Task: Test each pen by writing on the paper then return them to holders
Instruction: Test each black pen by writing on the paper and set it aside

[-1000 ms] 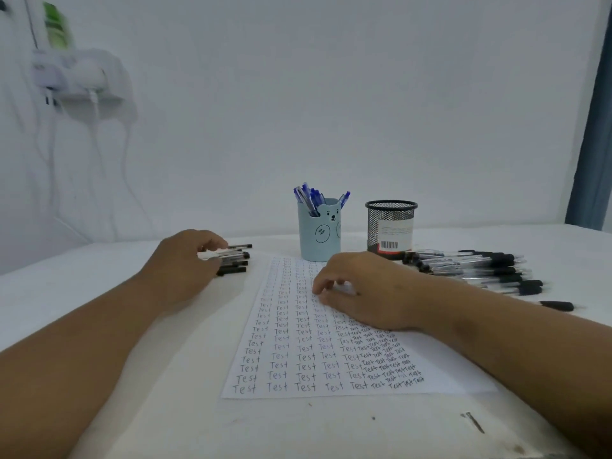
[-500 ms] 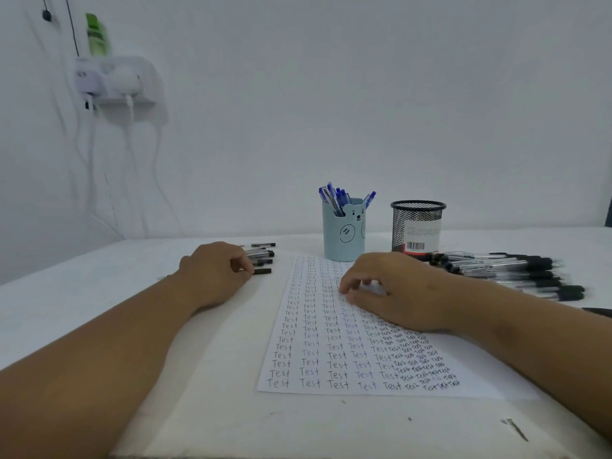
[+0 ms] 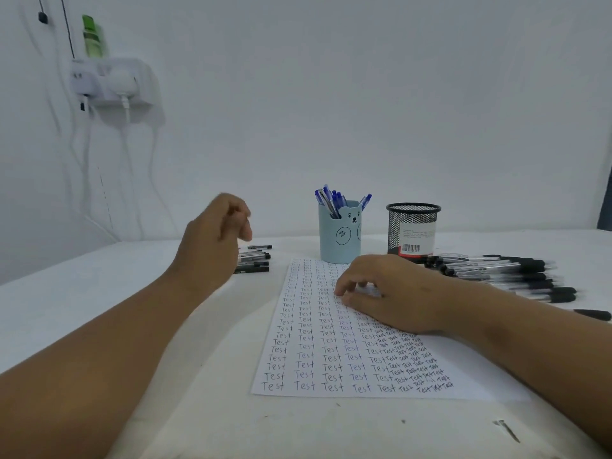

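Note:
A white paper (image 3: 331, 346) covered in columns of the word "Test" lies in the middle of the table. My right hand (image 3: 387, 293) rests on its upper part with bent fingertips touching the sheet and no pen in it. My left hand (image 3: 215, 240) hovers raised above a small pile of black pens (image 3: 255, 260) left of the paper, fingers loosely curled, no pen visible in it. Behind the paper stand a light blue bear holder (image 3: 341, 236) with several blue pens and a black mesh holder (image 3: 412, 230). A large pile of black pens (image 3: 503, 273) lies at the right.
The white table (image 3: 99, 293) meets a white wall behind. A wall socket with plugs and hanging cables (image 3: 112, 81) is at the upper left. A single black pen (image 3: 592, 314) lies at the far right edge. A small dark scrap (image 3: 508, 430) lies near the front right.
My left hand has lifted off the small pile of black pens and now hangs above it. My right hand has stayed on the paper. The camera has turned slightly left.

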Demonstrator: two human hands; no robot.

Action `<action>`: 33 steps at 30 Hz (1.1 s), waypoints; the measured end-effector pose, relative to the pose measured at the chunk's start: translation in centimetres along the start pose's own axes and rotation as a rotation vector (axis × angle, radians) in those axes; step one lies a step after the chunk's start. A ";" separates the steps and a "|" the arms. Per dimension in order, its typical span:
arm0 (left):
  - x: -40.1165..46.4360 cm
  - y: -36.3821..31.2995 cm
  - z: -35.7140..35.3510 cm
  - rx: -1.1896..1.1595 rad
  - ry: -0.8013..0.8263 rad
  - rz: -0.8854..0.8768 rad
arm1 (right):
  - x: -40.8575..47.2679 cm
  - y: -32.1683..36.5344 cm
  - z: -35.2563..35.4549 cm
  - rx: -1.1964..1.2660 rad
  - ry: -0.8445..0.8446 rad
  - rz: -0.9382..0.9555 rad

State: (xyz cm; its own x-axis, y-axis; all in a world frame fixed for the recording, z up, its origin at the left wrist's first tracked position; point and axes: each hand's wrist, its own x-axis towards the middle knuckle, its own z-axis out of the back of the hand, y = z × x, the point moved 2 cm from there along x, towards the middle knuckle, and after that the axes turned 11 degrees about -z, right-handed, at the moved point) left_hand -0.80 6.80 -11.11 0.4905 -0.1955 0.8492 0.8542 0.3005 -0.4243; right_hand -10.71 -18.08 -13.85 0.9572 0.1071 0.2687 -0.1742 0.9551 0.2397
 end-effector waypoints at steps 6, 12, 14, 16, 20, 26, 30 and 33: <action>0.9 0.5 0.4 -0.913 -0.602 0.576 | 0.1 0.1 0.0 -0.002 0.002 -0.001; 0.0 0.7 -0.2 -1.256 -0.614 0.735 | 0.0 0.3 0.1 -0.012 0.004 -0.001; -0.1 0.4 -0.7 -1.255 -0.586 0.762 | -0.1 0.3 0.1 -0.010 0.000 -0.002; -0.2 0.1 -1.2 -1.242 -0.566 0.799 | -0.1 0.3 0.1 -0.009 0.000 -0.003; -0.3 -0.2 -1.8 -1.248 -0.559 0.829 | 0.0 0.3 0.2 -0.023 0.009 -0.008; -0.8 -0.7 -2.7 -1.355 -0.461 0.770 | -0.3 0.6 0.6 0.034 -0.082 -0.051; -1.0 -1.7 -3.6 -1.430 -0.303 0.724 | -0.5 2.1 0.7 -0.039 -0.220 0.062; -1.1 -2.3 -3.8 -1.485 -0.220 0.687 | -0.2 2.9 0.3 -0.022 -0.257 0.132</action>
State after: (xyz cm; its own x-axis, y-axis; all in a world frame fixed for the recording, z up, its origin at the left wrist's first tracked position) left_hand -2.64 2.75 -12.31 0.9008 -0.2454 0.3582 -0.0275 -0.8555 -0.5171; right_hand -11.53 -15.39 -12.92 0.8361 0.1602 0.5247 -0.2858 0.9436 0.1673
